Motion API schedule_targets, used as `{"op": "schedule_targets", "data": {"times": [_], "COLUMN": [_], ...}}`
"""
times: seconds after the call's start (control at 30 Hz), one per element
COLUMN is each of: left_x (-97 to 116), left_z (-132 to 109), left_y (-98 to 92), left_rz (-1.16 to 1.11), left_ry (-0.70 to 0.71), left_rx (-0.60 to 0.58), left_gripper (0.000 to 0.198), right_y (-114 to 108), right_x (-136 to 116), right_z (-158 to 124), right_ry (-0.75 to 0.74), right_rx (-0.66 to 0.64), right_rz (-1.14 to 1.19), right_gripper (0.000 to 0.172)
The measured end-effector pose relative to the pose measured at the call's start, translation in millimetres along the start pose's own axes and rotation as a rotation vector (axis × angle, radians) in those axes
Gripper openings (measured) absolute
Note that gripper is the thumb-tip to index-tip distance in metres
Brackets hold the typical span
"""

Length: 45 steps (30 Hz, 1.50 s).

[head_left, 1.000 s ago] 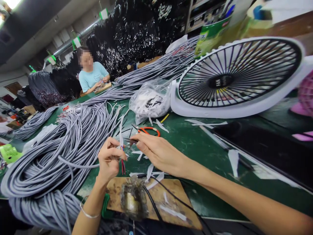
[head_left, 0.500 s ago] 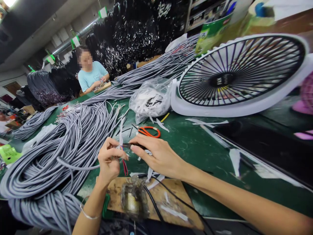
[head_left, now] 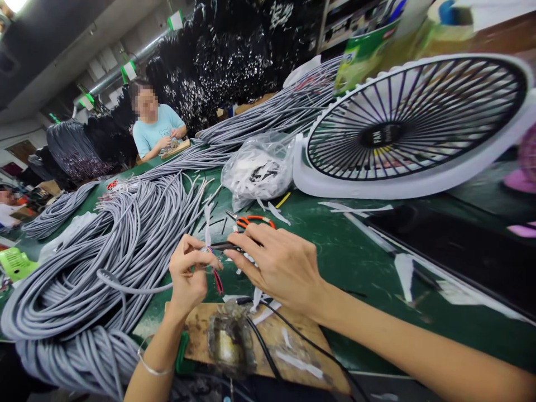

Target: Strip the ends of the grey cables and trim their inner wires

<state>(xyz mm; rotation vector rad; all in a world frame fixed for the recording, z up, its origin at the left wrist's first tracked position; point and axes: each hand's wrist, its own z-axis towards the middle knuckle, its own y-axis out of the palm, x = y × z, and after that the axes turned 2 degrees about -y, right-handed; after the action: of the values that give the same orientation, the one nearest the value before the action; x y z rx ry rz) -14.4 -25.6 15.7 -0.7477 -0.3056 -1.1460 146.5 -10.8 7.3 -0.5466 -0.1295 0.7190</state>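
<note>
Right hand (head_left: 280, 262) has slid in over the last second, so the dark slim tool (head_left: 223, 245) it pinches now meets the stripped cable end (head_left: 213, 262) pinched in the left hand (head_left: 188, 274), just beyond the wooden board (head_left: 297, 335). So contact's made. Count: two hands, one tool, one orange scissors (head_left: 253, 219) further beyond the board, at least two coloured wires (head_left: 218, 282).

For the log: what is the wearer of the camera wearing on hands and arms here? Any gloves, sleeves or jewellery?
Both hands are bare, with no gloves on the left hand or the right hand. No sleeve shows on either forearm as far as the frame's edge. The only thing worn is a thin, pale, metal-looking bangle round the left wrist. No ring or watch is visible.
</note>
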Motion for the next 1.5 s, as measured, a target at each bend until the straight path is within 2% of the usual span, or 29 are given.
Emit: {"op": "schedule_targets", "data": {"times": [0.17, 0.5, 0.6, 0.7, 0.8, 0.9, 1.03, 1.07, 1.13, 1.2, 1.23, 1.33, 1.4, 1.5], "left_x": [0, -3, -2, -1, 2, 6, 12, 14, 17, 17, 16, 9, 2, -4], "left_z": [-1, -3, -2, -2, -1, 1, 5, 6, 6, 5, 4, 0, -2, -3], "left_y": [0.3, 0.1, 0.3, 1.3, 2.5, 2.6, 4.0, 5.2, 7.9, 9.6, 9.7, 7.2, 4.6, 1.3], "left_rz": [0.014, -0.034, -0.085, -0.151, -0.224, -0.278, -0.265, -0.282, -0.349, -0.416, -0.431, -0.444, -0.455, -0.471], "left_ry": [-0.027, -0.058, -0.097, -0.133, -0.162, -0.219, -0.277, -0.283, -0.277, -0.264, -0.265, -0.287, -0.242, -0.130], "left_rx": [0.008, -0.031, -0.039, -0.072, -0.194, -0.349, -0.480, -0.544, -0.712, -0.796, -0.757, -0.476, -0.325, -0.193], "left_gripper": [0.029, 0.027, 0.024, 0.024, 0.027, 0.032, 0.033, 0.033, 0.033, 0.030, 0.027, 0.014, 0.013, 0.022], "right_y": [-2, -3, -4, -4, -2, 1, 3, 4, 6, 9, 10, 11, 7, -1], "right_x": [-2, 0, 1, 6, 10, 7, 5, 9, 23, 39, 46, 53, 47, 34], "right_z": [1, -1, 0, 3, 6, 5, 6, 7, 12, 16, 18, 18, 17, 15], "right_ry": [-0.029, -0.110, -0.060, 0.140, 0.370, 0.500, 0.484, 0.506, 0.618, 0.806, 0.842, 0.775, 0.670, 0.522], "right_rx": [0.052, 0.104, 0.083, 0.004, -0.141, -0.204, -0.176, -0.162, -0.098, 0.049, 0.093, -0.001, -0.146, -0.446], "right_rz": [-0.118, -0.185, -0.095, 0.236, 0.676, 0.902, 0.894, 0.857, 0.738, 0.571, 0.503, 0.617, 0.691, 0.607], "right_gripper": [0.032, 0.025, 0.025, 0.032, 0.039, 0.035, 0.023, 0.022, 0.019, 0.018, 0.016, 0.015, 0.024, 0.033]}}
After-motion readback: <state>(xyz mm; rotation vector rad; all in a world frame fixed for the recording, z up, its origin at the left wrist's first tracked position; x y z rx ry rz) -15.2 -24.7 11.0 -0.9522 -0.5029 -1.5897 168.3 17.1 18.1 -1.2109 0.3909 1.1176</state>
